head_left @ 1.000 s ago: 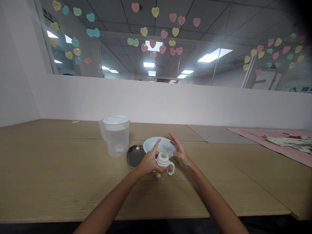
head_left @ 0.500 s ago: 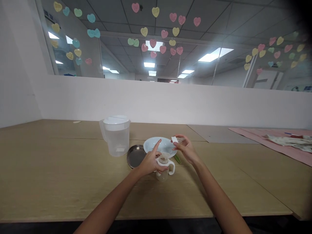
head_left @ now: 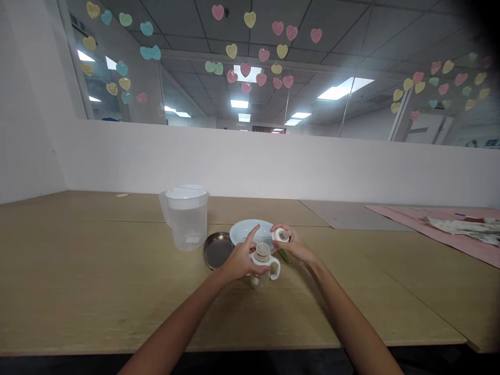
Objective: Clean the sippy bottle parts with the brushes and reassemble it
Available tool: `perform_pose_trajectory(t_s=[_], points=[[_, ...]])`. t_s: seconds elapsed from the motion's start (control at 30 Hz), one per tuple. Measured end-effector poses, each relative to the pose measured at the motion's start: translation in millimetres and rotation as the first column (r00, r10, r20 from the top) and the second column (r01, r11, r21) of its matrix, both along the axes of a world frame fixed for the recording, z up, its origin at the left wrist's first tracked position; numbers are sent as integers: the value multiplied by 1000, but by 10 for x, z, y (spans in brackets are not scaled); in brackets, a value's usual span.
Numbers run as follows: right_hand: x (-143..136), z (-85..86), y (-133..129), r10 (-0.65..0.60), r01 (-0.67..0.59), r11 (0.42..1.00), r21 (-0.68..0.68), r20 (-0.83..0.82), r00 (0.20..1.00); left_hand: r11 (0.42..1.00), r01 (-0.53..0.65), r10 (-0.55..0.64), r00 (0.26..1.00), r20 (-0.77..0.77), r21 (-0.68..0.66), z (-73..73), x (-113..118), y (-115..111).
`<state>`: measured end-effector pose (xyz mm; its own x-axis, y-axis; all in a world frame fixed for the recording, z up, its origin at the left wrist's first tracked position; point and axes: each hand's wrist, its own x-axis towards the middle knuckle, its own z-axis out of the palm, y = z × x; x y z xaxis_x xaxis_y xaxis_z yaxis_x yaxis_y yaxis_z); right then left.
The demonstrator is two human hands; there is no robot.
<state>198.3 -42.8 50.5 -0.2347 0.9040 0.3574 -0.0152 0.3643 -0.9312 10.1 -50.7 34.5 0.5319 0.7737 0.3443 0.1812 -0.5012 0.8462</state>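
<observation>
A clear baby bottle (head_left: 263,282) with white side handles stands upright, its mouth uncovered. My left hand (head_left: 240,260) wraps round its upper part from the left, index finger pointing up and away. Just above and to the right of the bottle's mouth, my right hand (head_left: 299,247) grips a white bottle collar with a clear teat (head_left: 282,235). The collar is tilted and apart from the bottle. Behind both hands sits a pale blue-white bowl (head_left: 244,229), partly covered by them.
Left of the bowl lies a round dark metal pan (head_left: 217,251). A translucent lidded pitcher (head_left: 189,224) stands farther left. Something green (head_left: 285,255) lies partly hidden beneath my right hand. A pink cloth (head_left: 406,221) covers the table's far right, with items on it.
My right hand has moved slightly down and left, nearer the bottle's mouth, and has turned the collar and teat. My left hand stays on the bottle.
</observation>
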Motion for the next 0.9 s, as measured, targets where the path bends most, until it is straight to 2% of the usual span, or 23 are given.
perform_pose_trajectory(t_s=[0.07, 0.13, 0.23, 0.37, 0.5, 0.6, 0.7, 0.77, 0.9], points=[[4, 8, 7, 23, -23, 1000, -10, -54, 998, 1000, 5, -5, 1000, 11, -9, -9, 3, 7], [-34, 16, -10, 115, -115, 993, -6, -51, 992, 1000, 6, -6, 999, 34, 2, -22, 6, 16], [-148, 19, -65, 242, -243, 970, 16, 69, 968, 1000, 14, -14, 999, 49, -5, -39, 3, 25], [-286, 14, -128, 178, -207, 974, 95, 253, 951, 999, 14, -13, 999, 37, -39, -44, -7, 19], [-296, -5, -116, 101, -132, 984, 118, 237, 966, 999, 5, -4, 1000, 31, -36, -32, 4, 7], [-229, -31, -41, -58, 50, 993, 106, 71, 996, 1000, -18, 18, 1000, 6, 22, -21, 16, 6], [-146, -33, 57, -180, 194, 980, 54, -192, 965, 997, -33, 34, 999, -16, 63, -16, 22, 9], [-99, -13, 109, -183, 197, 980, -5, -395, 900, 996, -39, 40, 999, -15, 83, -21, 23, 15], [-32, 32, 164, -155, 100, 988, -119, -698, 699, 997, -22, 23, 1000, -4, 75, -43, 14, 31]])
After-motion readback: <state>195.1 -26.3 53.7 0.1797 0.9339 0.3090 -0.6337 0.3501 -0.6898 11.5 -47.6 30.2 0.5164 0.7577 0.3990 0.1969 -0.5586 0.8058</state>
